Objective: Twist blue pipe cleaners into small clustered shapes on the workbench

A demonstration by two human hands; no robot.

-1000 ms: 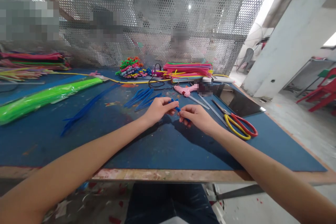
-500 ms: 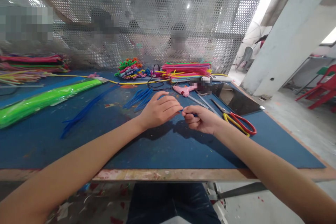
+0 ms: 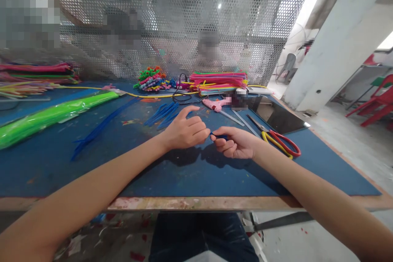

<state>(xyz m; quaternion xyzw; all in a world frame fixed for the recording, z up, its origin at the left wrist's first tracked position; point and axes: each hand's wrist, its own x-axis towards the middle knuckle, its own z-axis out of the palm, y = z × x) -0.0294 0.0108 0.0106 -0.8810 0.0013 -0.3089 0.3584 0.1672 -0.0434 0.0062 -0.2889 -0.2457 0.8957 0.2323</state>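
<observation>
In my right hand (image 3: 231,142) a short blue pipe cleaner (image 3: 221,136) is pinched between thumb and fingers, its near part hidden in the grip. My left hand (image 3: 187,131) meets it at the tip, with the lower fingers curled against it and the index finger raised; its thumb is hidden. Both hands are held just above the blue mat (image 3: 172,176). Behind my left hand lie several bent blue pipe cleaners (image 3: 162,114). To the left, long straight blue pipe cleaners (image 3: 101,129) rest on the mat.
Red-and-yellow-handled scissors (image 3: 281,141) and a dark tablet (image 3: 273,114) lie at right. A pink glue gun (image 3: 216,104) with glue sticks sits beyond my hands. Coloured pipe-cleaner bundles (image 3: 217,80) line the back by the perforated metal screen (image 3: 172,20). A green packet (image 3: 58,116) is at left.
My left index finger has lifted away and the other fingers have curled in more. The right hand has turned slightly, and more of the blue pipe cleaner shows. Objects on the table have stayed put.
</observation>
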